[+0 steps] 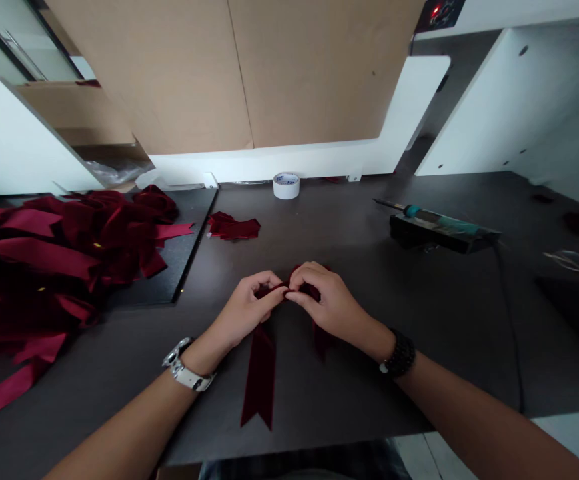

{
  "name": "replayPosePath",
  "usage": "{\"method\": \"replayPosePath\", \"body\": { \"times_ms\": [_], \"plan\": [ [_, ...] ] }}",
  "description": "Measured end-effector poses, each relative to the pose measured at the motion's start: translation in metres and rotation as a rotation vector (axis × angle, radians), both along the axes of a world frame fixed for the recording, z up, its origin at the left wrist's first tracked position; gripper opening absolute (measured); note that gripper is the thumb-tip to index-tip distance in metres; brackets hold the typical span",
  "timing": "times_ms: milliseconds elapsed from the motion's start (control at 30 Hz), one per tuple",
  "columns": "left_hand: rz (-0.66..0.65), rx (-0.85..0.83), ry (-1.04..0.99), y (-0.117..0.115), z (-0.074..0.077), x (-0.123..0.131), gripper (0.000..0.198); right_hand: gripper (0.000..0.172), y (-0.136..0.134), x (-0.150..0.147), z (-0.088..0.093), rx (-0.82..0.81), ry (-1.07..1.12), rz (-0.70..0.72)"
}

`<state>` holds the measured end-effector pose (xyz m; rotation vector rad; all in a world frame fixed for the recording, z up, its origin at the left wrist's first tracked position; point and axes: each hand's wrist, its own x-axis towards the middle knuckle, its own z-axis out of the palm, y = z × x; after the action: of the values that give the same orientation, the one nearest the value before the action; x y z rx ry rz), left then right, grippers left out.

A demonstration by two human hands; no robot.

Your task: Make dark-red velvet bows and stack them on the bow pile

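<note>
Both my hands meet over the middle of the dark table, pinching a dark red velvet ribbon bow (259, 380) at its centre. My left hand (250, 303) grips it from the left with thumb and fingers. From the right, my right hand (327, 300) pinches it too, fingertips close against those of the left. One tail with a notched end hangs down toward the table's front edge. A second, shorter tail shows beneath my right hand. The bow's loops are mostly hidden behind my fingers.
A heap of dark red ribbon bows (74, 247) covers a black board (184, 267) at left. Small red fabric pieces (233, 226) lie near it. Behind stands a tape roll (286, 186). At right a soldering iron (419, 213) rests on a black stand (442, 235), its cable trailing forward.
</note>
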<state>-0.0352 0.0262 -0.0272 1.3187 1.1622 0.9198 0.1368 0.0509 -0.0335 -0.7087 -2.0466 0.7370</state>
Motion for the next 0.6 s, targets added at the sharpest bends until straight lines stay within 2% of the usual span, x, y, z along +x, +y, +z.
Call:
{"method": "replayPosePath", "body": {
  "times_ms": [133,233,400,600],
  "plan": [
    [-0.049,0.105,0.133,-0.0019,-0.0002,0.0003,0.023,0.014,0.0011,0.0011,0.0015,-0.224,0.024,-0.003],
    [-0.076,0.156,0.169,-0.0021,-0.0017,-0.0003,0.023,0.014,0.0027,0.0026,0.0031,-0.323,0.014,-0.002],
    [-0.128,0.203,0.243,-0.0017,-0.0026,-0.0009,0.023,0.013,0.0041,0.0045,0.0034,-0.369,0.006,-0.012],
    [-0.131,0.311,0.309,-0.0021,-0.0052,-0.0002,0.028,0.013,0.0058,0.0063,0.0025,-0.379,0.008,-0.010]
  ]
}}
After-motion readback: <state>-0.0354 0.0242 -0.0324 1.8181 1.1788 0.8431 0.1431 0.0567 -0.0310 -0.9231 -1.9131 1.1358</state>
